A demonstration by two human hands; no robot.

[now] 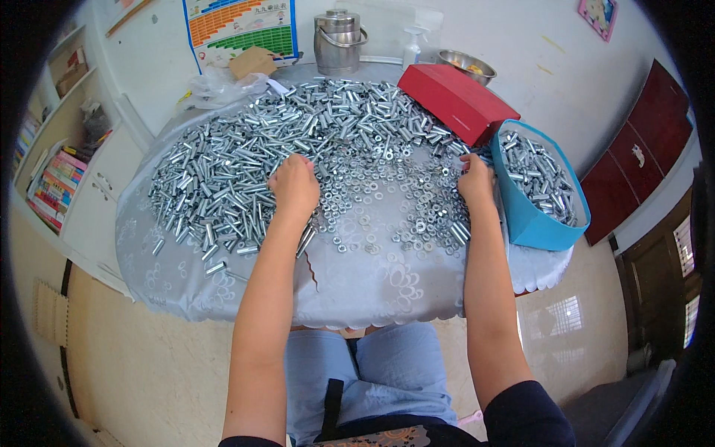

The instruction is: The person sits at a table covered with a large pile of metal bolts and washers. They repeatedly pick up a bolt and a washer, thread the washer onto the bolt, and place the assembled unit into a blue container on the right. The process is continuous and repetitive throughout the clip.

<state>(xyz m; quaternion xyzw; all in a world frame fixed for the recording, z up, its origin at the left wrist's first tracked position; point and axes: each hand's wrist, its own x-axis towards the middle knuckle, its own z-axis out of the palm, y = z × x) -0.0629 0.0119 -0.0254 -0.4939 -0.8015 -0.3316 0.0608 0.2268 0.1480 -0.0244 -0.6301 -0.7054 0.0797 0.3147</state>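
Across the table spreads a large heap of silvery metal sleeves and bolts (pixel 216 167). Loose washers and nuts (pixel 365 179) lie scattered in the middle, thinning toward the front edge. My left hand (pixel 296 184) is at the heap's inner edge, its fingers curled together among the sleeves; whatever they grip is hidden. Farther right, my right hand (pixel 477 181) has its fingers drawn together over another patch of washers and nuts (pixel 428 205). I cannot make out what is between those fingertips. Close by its right side stands a blue box (pixel 532 212) filled with similar metal sleeves and bolts (pixel 538 175).
A red box (pixel 462 97) rests behind the blue one. At the back are a lidded metal pot (pixel 339 45), a spray bottle (pixel 412 46), a steel bowl (pixel 477 65) and a clear plastic bag (pixel 223 88). A patterned silvery tablecloth (pixel 357 290) covers the table.
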